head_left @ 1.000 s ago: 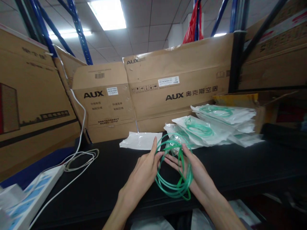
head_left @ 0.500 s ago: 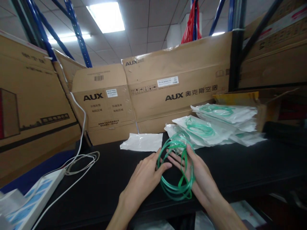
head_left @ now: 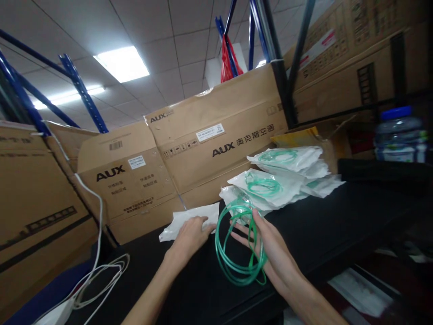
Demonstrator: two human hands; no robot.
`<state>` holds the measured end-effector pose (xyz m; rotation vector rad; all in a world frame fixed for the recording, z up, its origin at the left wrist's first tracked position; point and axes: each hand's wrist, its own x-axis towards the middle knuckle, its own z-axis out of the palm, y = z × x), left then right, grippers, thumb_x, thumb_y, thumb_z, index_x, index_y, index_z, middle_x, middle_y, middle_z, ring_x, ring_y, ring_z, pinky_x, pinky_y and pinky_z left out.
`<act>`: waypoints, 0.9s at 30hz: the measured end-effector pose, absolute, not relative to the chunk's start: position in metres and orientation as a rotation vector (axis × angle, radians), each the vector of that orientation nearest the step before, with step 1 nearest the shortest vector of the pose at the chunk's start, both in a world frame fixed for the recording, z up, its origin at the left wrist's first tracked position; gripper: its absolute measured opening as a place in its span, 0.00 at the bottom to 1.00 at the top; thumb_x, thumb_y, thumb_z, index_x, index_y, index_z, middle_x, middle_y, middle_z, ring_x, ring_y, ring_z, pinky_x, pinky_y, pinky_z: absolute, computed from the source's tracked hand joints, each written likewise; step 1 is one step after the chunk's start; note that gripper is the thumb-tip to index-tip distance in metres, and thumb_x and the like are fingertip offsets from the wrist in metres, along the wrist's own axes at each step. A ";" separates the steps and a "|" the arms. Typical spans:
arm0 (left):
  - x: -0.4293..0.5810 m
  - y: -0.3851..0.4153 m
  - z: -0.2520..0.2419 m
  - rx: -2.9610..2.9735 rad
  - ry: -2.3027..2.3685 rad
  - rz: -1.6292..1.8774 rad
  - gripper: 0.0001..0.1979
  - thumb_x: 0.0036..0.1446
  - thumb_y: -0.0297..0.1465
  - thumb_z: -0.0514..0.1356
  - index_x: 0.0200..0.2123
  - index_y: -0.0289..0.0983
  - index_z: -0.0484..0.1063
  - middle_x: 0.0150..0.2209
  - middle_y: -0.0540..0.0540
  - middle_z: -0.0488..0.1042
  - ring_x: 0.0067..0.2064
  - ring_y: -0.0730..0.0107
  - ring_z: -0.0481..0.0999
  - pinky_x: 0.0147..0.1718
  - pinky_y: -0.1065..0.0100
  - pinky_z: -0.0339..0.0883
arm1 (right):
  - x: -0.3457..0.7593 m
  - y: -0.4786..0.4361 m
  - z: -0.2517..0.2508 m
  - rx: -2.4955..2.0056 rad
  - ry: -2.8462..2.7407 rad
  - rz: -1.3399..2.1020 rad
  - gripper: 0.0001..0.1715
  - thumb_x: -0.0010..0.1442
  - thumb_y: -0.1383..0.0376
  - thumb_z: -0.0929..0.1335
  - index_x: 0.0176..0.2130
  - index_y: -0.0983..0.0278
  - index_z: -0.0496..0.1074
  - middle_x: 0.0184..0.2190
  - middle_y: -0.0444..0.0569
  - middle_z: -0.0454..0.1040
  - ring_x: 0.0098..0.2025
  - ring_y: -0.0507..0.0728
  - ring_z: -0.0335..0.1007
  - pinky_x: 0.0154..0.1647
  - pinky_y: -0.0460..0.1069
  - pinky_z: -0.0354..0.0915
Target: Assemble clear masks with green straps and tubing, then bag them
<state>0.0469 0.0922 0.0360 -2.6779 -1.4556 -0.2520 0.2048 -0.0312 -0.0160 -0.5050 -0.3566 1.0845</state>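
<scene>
We hold the green tubing coil just below the centre of the frame. It stands upright in our right hand, thumb laid over the strands and fingers stretched out through the loop. Our left hand lies flat and spread on the empty white bag, left of centre on the black table.

So light a hold could let the loops spring apart, tangle or drop past the table's near edge, and the slick bag may slide under our palm.

The bag's mouth is hidden by our hand. The coil's top blurs into the bagged coils behind it, and the bottle at the right edge is smeared.
</scene>
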 end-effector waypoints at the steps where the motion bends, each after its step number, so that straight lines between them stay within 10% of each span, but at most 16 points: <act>1: 0.056 0.099 0.039 -2.648 -1.476 -0.214 0.25 0.68 0.45 0.56 0.56 0.32 0.76 0.56 0.32 0.78 0.60 0.48 0.75 0.59 0.55 0.65 | 0.204 -0.032 -0.015 -0.510 -0.359 1.080 0.24 0.66 0.56 0.71 0.56 0.67 0.73 0.52 0.58 0.81 0.49 0.66 0.81 0.52 0.62 0.76; 20: 0.075 0.107 0.041 -2.572 -1.481 0.092 0.14 0.67 0.40 0.62 0.47 0.36 0.75 0.47 0.43 0.78 0.47 0.61 0.79 0.48 0.55 0.74 | 0.202 -0.037 -0.015 -0.523 -0.407 1.082 0.19 0.67 0.57 0.71 0.54 0.62 0.75 0.54 0.53 0.80 0.50 0.62 0.81 0.51 0.58 0.77; 27: 0.064 0.080 0.041 -2.672 -1.393 -0.033 0.12 0.62 0.36 0.61 0.37 0.35 0.83 0.38 0.32 0.83 0.45 0.49 0.82 0.44 0.60 0.70 | 0.201 -0.038 -0.012 -0.527 -0.392 1.080 0.17 0.66 0.59 0.71 0.53 0.63 0.75 0.52 0.53 0.81 0.48 0.63 0.82 0.50 0.58 0.78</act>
